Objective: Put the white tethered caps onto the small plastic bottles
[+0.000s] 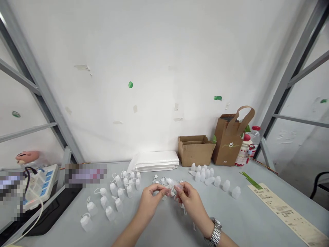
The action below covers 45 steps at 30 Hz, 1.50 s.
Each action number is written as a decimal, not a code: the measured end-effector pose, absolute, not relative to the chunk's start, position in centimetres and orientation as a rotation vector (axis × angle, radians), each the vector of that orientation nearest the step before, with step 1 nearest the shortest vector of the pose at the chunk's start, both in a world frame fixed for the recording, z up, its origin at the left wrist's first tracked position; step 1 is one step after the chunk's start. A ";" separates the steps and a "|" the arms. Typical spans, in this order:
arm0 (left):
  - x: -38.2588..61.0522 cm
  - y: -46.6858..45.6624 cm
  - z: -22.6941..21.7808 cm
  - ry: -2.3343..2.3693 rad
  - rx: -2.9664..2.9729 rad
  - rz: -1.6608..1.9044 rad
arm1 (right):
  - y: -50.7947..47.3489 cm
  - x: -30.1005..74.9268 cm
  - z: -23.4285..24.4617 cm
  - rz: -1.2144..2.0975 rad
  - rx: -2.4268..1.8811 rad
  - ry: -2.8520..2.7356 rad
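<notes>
My right hand point(190, 200), a metal watch on its wrist, is closed round a small translucent plastic bottle point(177, 184), partly hidden by the fingers. Close by on the left, my left hand point(154, 197) pinches at the bottle's other end; what lies between its fingertips is too small to make out. Behind and below the fingers is a loose heap of white caps with strap loops point(162, 180). Several capped bottles point(110, 213) with loops stand in rows to the left. On the right, several uncapped bottles point(226, 185) stand, some lying on their sides.
A stack of white envelopes point(154, 160), a cardboard box point(195, 152) and a brown paper bag point(227, 147) line the wall. Paper labels point(285, 209) and green strips point(250, 180) lie right. A power strip point(45, 185) and a black tray-like object point(53, 212) are left.
</notes>
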<state>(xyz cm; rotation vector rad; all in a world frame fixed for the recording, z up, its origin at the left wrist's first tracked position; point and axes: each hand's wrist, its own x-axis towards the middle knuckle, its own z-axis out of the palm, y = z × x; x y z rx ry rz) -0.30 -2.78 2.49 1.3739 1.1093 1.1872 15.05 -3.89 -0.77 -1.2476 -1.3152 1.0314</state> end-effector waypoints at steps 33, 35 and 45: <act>-2.1 -1.0 1.3 0.887 0.549 1.190 | -5.5 14.4 0.3 0.793 -1.317 -1.604; -2.0 -1.2 1.4 0.894 0.551 1.165 | -5.6 14.4 0.4 0.771 -1.320 -1.613; -1.6 -1.6 1.5 0.876 0.617 1.134 | -5.6 14.5 0.2 0.715 -1.339 -1.655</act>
